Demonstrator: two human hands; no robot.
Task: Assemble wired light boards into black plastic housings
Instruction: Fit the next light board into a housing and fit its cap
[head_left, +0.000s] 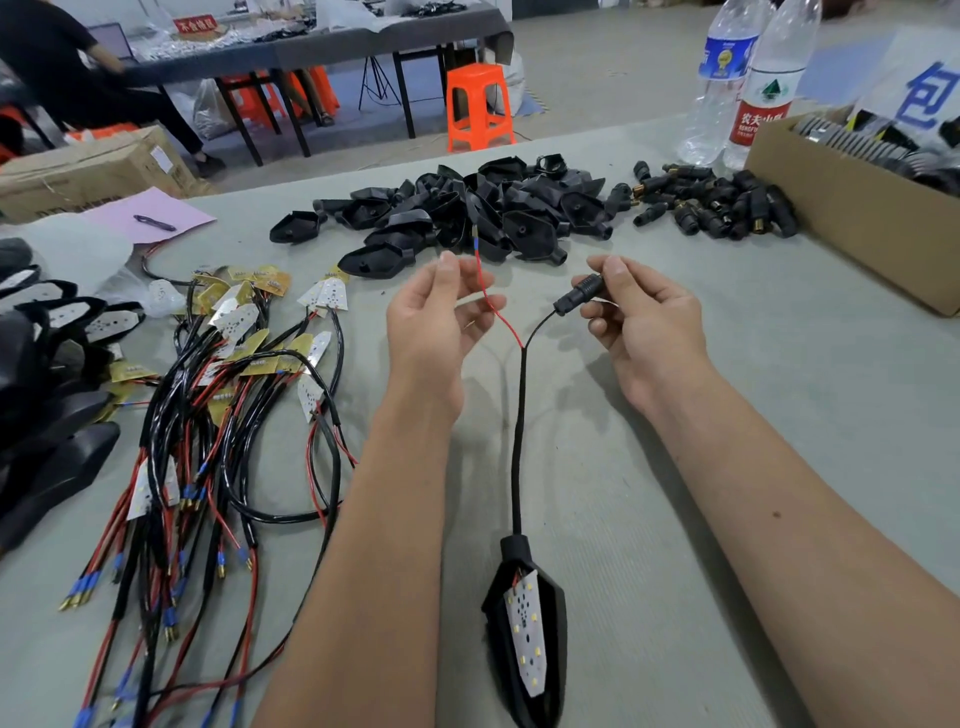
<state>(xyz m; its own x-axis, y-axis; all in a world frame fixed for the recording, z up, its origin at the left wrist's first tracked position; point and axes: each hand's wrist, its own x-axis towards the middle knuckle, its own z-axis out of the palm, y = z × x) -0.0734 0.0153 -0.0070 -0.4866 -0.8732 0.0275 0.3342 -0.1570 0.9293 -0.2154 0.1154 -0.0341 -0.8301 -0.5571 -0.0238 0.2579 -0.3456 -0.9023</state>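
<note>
Cardboard box (852, 208) cut off at the right edge, blue-character sign (930, 98) likewise, far-left seated person (67, 67) cropped (head out of frame), near housing (540, 691) tip clipped below, bottle labels (753, 122) partly unreadable

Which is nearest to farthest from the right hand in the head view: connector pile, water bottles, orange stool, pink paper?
From the right hand:
1. Connector pile, just beyond it on the table, slightly right.
2. Water bottles, farther back at the table's far right edge.
3. Orange stool and pink paper: too close to call; stool on the floor beyond the table, paper far left.
</note>
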